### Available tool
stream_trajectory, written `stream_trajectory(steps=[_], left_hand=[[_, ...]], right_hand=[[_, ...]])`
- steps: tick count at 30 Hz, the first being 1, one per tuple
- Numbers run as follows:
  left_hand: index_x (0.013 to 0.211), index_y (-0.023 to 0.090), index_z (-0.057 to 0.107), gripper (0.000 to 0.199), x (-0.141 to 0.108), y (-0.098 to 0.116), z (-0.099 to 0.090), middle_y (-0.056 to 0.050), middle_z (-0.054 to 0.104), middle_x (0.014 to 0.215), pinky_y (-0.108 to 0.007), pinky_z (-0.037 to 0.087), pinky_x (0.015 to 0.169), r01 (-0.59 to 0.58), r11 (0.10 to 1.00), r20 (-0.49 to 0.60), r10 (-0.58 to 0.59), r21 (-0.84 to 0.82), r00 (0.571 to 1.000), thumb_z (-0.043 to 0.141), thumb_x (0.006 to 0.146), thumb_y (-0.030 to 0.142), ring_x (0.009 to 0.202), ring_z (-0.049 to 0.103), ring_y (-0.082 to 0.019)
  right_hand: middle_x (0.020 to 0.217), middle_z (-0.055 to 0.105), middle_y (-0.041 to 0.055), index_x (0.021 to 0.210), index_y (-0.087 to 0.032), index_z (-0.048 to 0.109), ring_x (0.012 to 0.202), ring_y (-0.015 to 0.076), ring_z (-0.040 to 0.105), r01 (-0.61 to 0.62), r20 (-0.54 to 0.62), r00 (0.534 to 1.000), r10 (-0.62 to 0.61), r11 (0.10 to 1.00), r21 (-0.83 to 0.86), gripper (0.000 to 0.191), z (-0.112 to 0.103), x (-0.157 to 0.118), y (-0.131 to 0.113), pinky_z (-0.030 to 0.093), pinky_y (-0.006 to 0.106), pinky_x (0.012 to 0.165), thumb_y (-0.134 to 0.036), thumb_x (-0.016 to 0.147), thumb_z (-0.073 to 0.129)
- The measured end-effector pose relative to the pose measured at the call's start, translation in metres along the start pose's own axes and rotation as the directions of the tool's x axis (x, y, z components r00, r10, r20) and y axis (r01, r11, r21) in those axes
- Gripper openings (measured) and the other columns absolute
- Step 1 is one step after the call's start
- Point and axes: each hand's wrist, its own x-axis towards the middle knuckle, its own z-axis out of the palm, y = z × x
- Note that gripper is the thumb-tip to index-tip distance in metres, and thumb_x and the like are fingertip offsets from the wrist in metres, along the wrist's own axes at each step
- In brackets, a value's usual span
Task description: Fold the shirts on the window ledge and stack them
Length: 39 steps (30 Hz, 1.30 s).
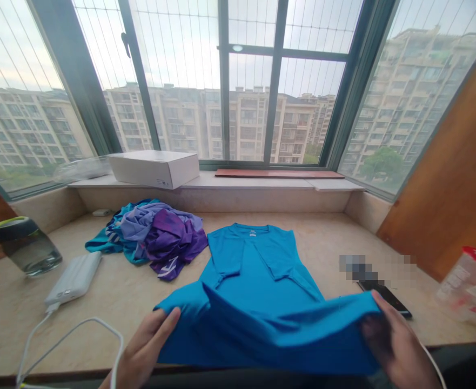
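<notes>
A blue T-shirt [229,292] lies on the stone counter, its neckline toward the window and both sleeves folded inward over the body. Its lower part is lifted off the surface at the counter's front edge and sags between my hands. My left hand [151,337] pinches the hem's left corner, thumb on top. At the right corner, my right hand [397,340] grips the cloth, with some of its fingers behind the fabric or in shadow.
Crumpled purple and teal clothes [165,232] lie left of the shirt. Further left are a white power bank [73,275] with a cable and a water bottle [27,246]. A phone [387,297] and plastic jar [470,283] sit right. A white box [152,167] rests on the sill.
</notes>
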Motion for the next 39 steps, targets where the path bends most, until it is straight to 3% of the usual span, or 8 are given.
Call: stream_trajectory(steps=[3,5,11,16,22,26,35,39], left_hand=[[0.077,0.020,0.070,0.060,0.050,0.021,0.014,-0.004,0.074,0.081,-0.035,0.056,0.081,-0.090,0.996,0.073,0.088,0.019,0.993,0.048,0.085,0.075,0.084,0.068,-0.027],[0.076,0.020,0.071,0.062,0.073,0.028,0.019,-0.006,0.074,0.079,-0.036,0.056,0.076,-0.148,0.973,0.034,0.144,0.175,0.989,0.042,0.087,0.073,0.081,0.069,-0.028],[0.124,0.016,0.067,0.048,0.106,0.009,0.016,-0.014,0.066,0.132,-0.046,0.047,0.107,-0.404,0.735,0.139,0.395,0.544,0.908,0.047,0.091,0.045,0.124,0.060,-0.032],[0.133,0.022,0.063,0.051,0.124,-0.007,0.012,-0.011,0.059,0.143,-0.041,0.044,0.111,-0.562,0.595,0.461,0.332,0.575,0.823,0.052,0.083,0.021,0.131,0.056,-0.030],[0.114,0.024,0.070,0.033,0.130,-0.005,0.016,-0.009,0.072,0.121,-0.039,0.049,0.101,-0.481,0.625,0.363,0.317,0.615,0.876,0.054,0.085,0.024,0.116,0.066,-0.029],[0.103,0.024,0.071,0.027,0.133,0.009,0.012,-0.008,0.076,0.110,-0.033,0.051,0.089,-0.431,0.695,0.267,0.338,0.575,0.902,0.049,0.091,0.034,0.105,0.070,-0.027],[0.080,0.020,0.071,0.041,0.189,0.043,-0.005,-0.003,0.074,0.074,-0.025,0.047,0.064,-0.326,0.822,0.067,0.335,0.467,0.940,0.051,0.089,0.056,0.072,0.070,-0.024],[0.096,0.016,0.071,0.035,0.227,0.062,0.009,-0.006,0.073,0.095,-0.031,0.054,0.073,-0.297,0.823,0.014,0.332,0.484,0.943,0.062,0.091,0.049,0.086,0.069,-0.025]], right_hand=[[0.088,0.075,0.0127,0.090,-0.019,0.071,0.078,0.0293,0.073,-0.043,0.131,0.991,0.034,0.997,0.068,0.054,0.033,0.058,-0.010,0.060,0.040,0.066,-0.066,0.094,0.044],[0.089,0.076,0.0140,0.091,-0.019,0.073,0.078,0.0313,0.073,0.007,0.137,0.990,0.013,0.989,-0.150,0.056,0.042,0.086,-0.009,0.058,0.042,0.067,-0.068,0.091,0.046],[0.117,0.072,0.0141,0.113,-0.020,0.072,0.112,0.0335,0.065,0.436,0.245,0.900,-0.360,0.730,-0.526,0.043,0.042,0.121,0.014,0.050,0.048,0.097,-0.049,0.093,0.047],[0.131,0.066,0.0125,0.126,-0.021,0.065,0.122,0.0304,0.059,0.618,0.464,0.781,-0.418,0.628,-0.473,0.039,0.053,0.146,0.023,0.046,0.048,0.105,-0.035,0.094,0.047],[0.128,0.068,0.0110,0.126,-0.023,0.066,0.122,0.0301,0.059,0.657,0.528,0.747,-0.405,0.573,-0.490,0.038,0.068,0.164,0.014,0.043,0.049,0.106,-0.032,0.095,0.047],[0.113,0.074,0.0092,0.109,-0.025,0.074,0.112,0.0307,0.064,0.648,0.516,0.755,-0.404,0.577,-0.498,0.032,0.077,0.168,0.006,0.043,0.051,0.101,-0.033,0.094,0.047],[0.089,0.076,0.0094,0.102,-0.015,0.074,0.079,0.0250,0.071,0.266,0.296,0.926,-0.236,0.962,-0.064,0.040,0.073,0.219,-0.002,0.059,0.036,0.071,-0.048,0.085,0.058],[0.086,0.076,0.0106,0.099,-0.014,0.074,0.073,0.0233,0.071,0.236,0.229,0.951,-0.209,0.967,-0.096,0.035,0.098,0.257,-0.012,0.059,0.033,0.063,-0.042,0.082,0.060]])
